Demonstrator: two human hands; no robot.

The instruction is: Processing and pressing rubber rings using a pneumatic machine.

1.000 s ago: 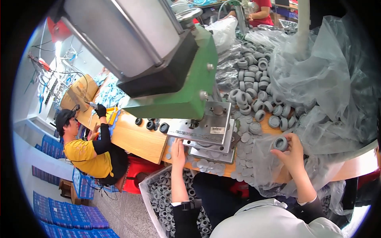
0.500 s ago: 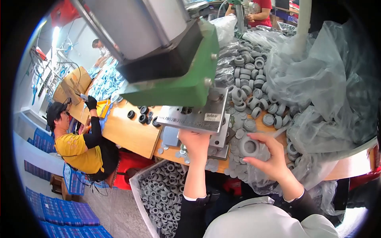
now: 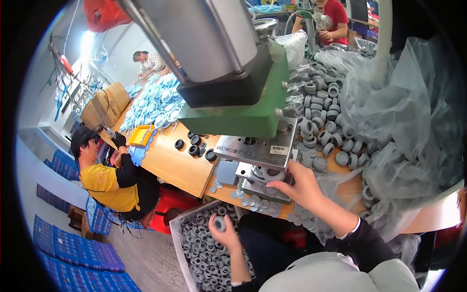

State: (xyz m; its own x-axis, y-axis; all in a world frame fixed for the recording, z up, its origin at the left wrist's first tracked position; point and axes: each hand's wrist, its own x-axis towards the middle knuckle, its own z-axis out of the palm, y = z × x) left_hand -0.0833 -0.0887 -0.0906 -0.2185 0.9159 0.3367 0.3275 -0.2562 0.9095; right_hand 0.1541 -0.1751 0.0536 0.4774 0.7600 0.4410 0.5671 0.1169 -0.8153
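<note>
My left hand (image 3: pixel 224 232) holds a grey rubber ring (image 3: pixel 220 223) in its fingertips, just above a white crate (image 3: pixel 179 243) full of the same rings. My right hand (image 3: pixel 300 187) reaches into the green press (image 3: pixel 243 117). Its fingers and thumb pinch another grey ring (image 3: pixel 271 173) sitting on the metal die (image 3: pixel 253 187) under the press's steel plate (image 3: pixel 260 148). Small grey punched discs (image 3: pixel 249 200) lie on the wooden table in front of the die.
A heap of grey rings (image 3: pixel 323 121) lies on clear plastic sheeting (image 3: pixel 404 126) at the right. Black rings (image 3: pixel 194 148) rest on the table (image 3: pixel 170 163). A person in a yellow shirt (image 3: pixel 104 180) sits at the left; two other people work further back.
My left hand has dropped from the die to above the crate, with a ring in it. My right hand has carried a ring from the heap to the die.
</note>
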